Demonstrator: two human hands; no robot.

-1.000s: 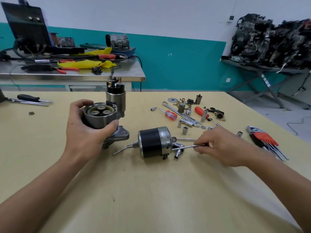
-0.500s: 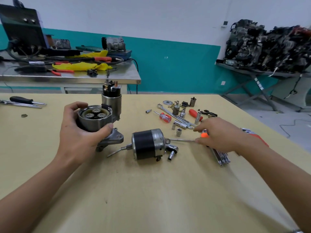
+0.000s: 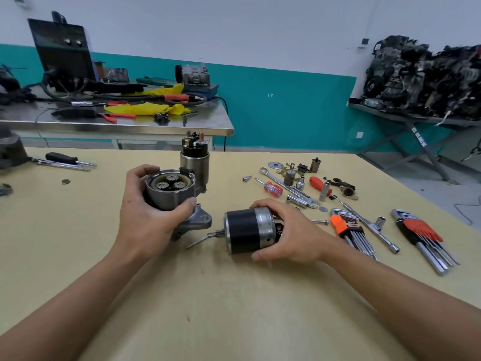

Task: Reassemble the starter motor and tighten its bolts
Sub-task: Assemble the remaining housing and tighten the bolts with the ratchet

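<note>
The starter's front housing [image 3: 170, 190] stands upright on the wooden table [image 3: 234, 295], its open top showing three small planet gears. A solenoid [image 3: 194, 162] rises behind it. My left hand [image 3: 151, 214] grips the housing around its side. To the right lies the motor body [image 3: 250, 230], a black cylinder with a silver end cap, its shaft pointing left toward the housing. My right hand [image 3: 289, 230] grips the motor body around its silver end. A long bolt [image 3: 318, 221] lies just right of that hand.
Loose sockets, a wrench [image 3: 289, 187], red-handled screwdrivers [image 3: 272, 187] and small parts lie at the back right. Two hex key sets [image 3: 351, 233] [image 3: 421, 238] and a T-handle tool lie to the right. A black screwdriver [image 3: 65, 158] lies far left. A steel bench stands behind.
My right hand let go of the thin long bolt to the right of the motor body and moved left to grip the motor body's silver end. My left hand stayed on the housing.
</note>
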